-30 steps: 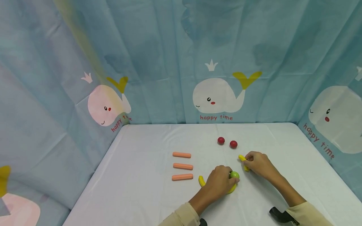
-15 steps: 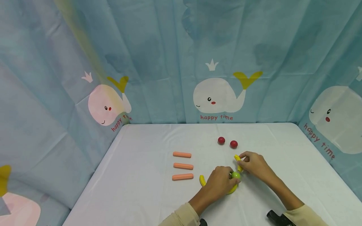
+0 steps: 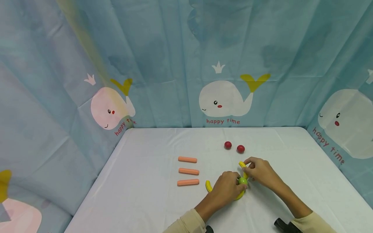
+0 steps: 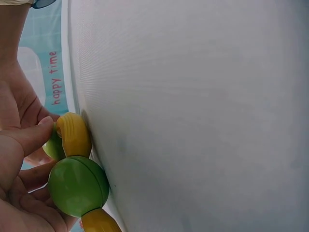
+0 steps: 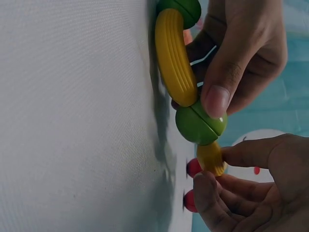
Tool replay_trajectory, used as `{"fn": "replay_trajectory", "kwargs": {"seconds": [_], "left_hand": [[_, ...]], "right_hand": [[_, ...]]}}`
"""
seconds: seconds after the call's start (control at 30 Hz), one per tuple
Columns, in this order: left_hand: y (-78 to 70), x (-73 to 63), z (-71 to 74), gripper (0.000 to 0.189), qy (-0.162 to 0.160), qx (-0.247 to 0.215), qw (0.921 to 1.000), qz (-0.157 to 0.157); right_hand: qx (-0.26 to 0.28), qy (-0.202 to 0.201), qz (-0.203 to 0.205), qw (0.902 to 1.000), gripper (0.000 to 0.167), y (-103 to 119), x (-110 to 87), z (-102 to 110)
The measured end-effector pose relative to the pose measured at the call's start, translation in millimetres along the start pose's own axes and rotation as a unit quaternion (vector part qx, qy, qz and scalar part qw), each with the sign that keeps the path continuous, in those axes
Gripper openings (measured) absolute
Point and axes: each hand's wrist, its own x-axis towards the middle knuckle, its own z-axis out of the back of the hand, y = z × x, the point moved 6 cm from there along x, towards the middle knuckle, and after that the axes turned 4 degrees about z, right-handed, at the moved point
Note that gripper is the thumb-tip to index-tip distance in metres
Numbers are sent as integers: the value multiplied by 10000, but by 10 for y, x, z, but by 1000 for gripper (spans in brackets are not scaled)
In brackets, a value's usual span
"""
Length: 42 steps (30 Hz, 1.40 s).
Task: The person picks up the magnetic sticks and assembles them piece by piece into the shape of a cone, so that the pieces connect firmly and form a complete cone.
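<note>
In the head view my left hand (image 3: 225,187) pinches a glossy green ball (image 3: 243,181), with the thumb on its side. A curved yellow piece (image 3: 240,194) curls out below that hand, and another yellow piece (image 3: 208,186) shows to its left. The right wrist view has a ribbed yellow curved piece (image 5: 175,58) joining a second green ball (image 5: 186,10) to the gripped green one. My right hand (image 3: 262,173) pinches a further yellow curved piece (image 3: 243,166) between thumb and fingers. Its end meets the held green ball; whether it is joined there I cannot tell.
Three orange ridged sticks, one in the middle (image 3: 188,171), lie in a column left of the hands. Two red balls (image 3: 228,145) sit farther back on the white table (image 3: 140,194). A blue whale-print curtain (image 3: 163,64) hangs along the back and sides.
My right hand has moved left with its yellow piece, bringing the end to the green ball. The left hand has stayed nearly in place, still holding that ball.
</note>
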Motion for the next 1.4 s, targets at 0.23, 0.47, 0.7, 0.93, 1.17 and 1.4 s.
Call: {"fn": "replay_trajectory", "kwargs": {"seconds": [0.23,0.47,0.7,0.93,1.17,1.4], "left_hand": [[-4,-3,-13,25,6,8,9999,-141],[-41,-13,-13,17,-77,289,9984,-488],[-66,-32,-1,17,-57,388,9977,-556],[-19,-50,-12,23,44,478,9980,-417],[149,-241,146,45,-171,1112,9933,-274],[447,-439,316,48,-175,908,9948,426]], "right_hand": [[-89,15,39,10000,32,-2,-2,-17],[-256,114,134,9995,30,25,-10,-39],[-206,169,285,9992,28,18,-4,-66],[-99,142,221,9996,27,-12,-1,-70],[-265,110,246,9993,24,-34,33,-89],[-532,210,113,9983,27,-58,40,-117]]}}
